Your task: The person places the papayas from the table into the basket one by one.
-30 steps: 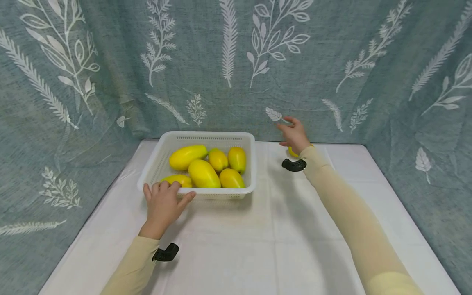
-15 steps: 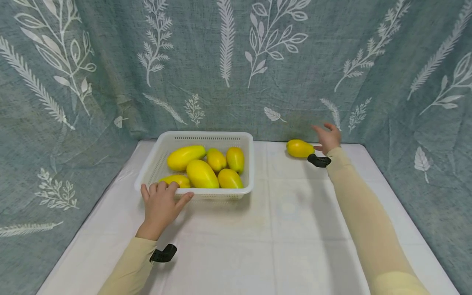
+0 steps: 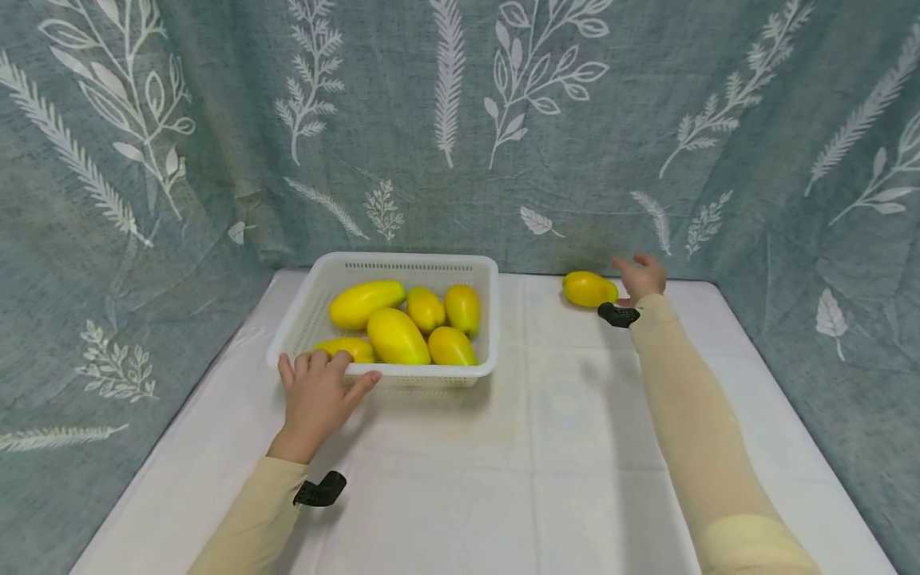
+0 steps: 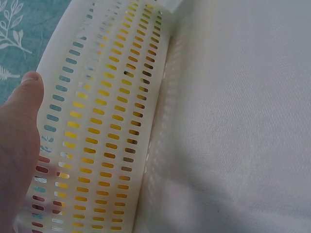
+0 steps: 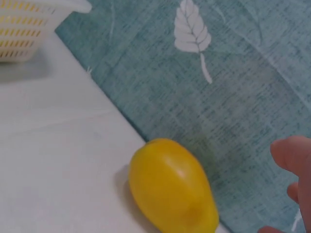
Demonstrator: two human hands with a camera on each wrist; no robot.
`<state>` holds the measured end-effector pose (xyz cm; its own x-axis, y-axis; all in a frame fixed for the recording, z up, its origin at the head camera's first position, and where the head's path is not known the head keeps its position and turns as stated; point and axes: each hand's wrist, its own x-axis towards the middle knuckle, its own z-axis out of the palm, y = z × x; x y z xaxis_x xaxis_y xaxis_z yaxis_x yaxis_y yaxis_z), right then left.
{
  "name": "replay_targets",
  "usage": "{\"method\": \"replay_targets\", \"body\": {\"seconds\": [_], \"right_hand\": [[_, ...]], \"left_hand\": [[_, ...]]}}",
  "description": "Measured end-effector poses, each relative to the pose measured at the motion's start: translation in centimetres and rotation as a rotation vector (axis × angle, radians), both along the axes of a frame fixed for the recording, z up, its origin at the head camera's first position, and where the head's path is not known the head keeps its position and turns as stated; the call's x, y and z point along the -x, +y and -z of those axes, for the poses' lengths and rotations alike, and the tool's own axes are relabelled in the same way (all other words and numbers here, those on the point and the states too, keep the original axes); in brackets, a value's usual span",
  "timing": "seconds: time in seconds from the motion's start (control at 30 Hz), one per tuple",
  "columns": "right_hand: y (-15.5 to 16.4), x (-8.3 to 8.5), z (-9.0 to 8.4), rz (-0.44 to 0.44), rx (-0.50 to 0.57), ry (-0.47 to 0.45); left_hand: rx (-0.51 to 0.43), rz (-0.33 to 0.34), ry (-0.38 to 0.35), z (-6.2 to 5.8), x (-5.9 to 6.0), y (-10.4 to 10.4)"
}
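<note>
Basket [image 3: 490,319] with six yellow fruits [image 3: 396,336]

A yellow fruit [image 5: 171,187] lies on the white table [image 5: 53,160], close to the patterned blue-green cloth [image 5: 233,87] behind it. My right hand [image 5: 296,179] is just beside the fruit, not touching. A white basket [image 5: 34,22] corner is top left.
</note>
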<state>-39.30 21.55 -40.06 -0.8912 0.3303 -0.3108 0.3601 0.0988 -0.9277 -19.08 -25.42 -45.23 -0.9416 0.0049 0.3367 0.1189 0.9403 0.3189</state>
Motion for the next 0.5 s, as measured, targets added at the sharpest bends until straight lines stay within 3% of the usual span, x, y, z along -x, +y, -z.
{"method": "replay_targets", "body": {"seconds": [0.3, 0.5], "right_hand": [[-0.4, 0.5, 1.9, -0.109, -0.079, -0.016], [-1.0, 0.6, 2.4, -0.094, -0.091, -0.026]], "left_hand": [[0.029, -0.009, -0.013, -0.5, 0.0, 0.1], [0.029, -0.018, -0.031, -0.5, -0.1, 0.1]]}}
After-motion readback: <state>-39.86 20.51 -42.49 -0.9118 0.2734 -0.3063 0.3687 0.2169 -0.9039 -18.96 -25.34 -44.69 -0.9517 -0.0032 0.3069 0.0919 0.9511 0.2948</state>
